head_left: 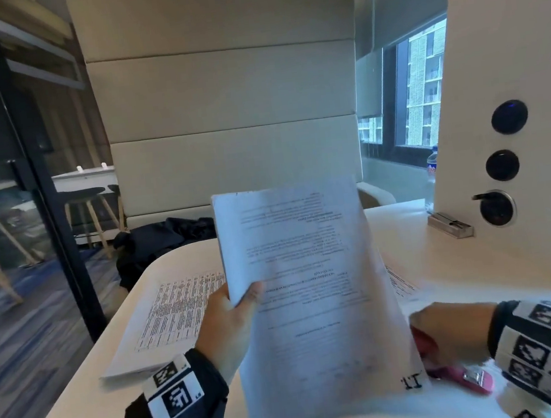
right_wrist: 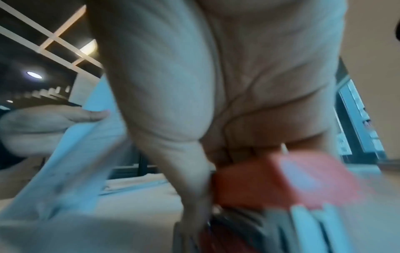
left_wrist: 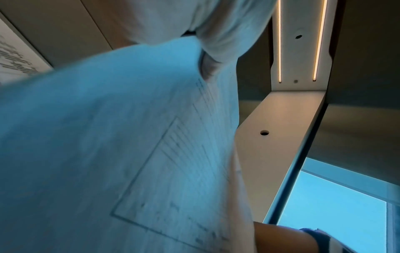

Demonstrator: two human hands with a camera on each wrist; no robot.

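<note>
My left hand pinches a sheaf of printed sheets by its left edge and holds it upright over the white table. The thumb lies on the front page. In the left wrist view the sheets fill most of the picture, blurred. My right hand is at the sheaf's lower right corner and grips a red stapler that lies low over the table. The right wrist view shows the palm wrapped over the red stapler, with the sheets to its left.
A stack of printed pages lies on the table to the left. More paper lies behind the held sheaf. A metal holder stands by the white wall panel with round sockets. A dark jacket lies on the padded seat beyond.
</note>
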